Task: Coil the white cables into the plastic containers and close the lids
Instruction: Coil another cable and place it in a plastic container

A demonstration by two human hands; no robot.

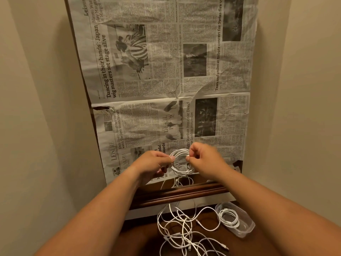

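A white cable [180,169] is wound into a small round coil, held up between both hands above the near edge of the newspaper. My left hand [154,166] pinches the coil's left side, and my right hand [204,159] pinches its upper right side. Loose strands hang from the coil down to a tangle of white cable [181,231] on the dark wooden surface below. At the lower right a clear plastic container [245,228] stands without a lid, with another coiled white cable [227,217] inside it.
A sheet of newspaper [166,74] covers the wooden table [184,193], which has a raised moulded front edge. Beige walls close in on both sides. No lid is in view.
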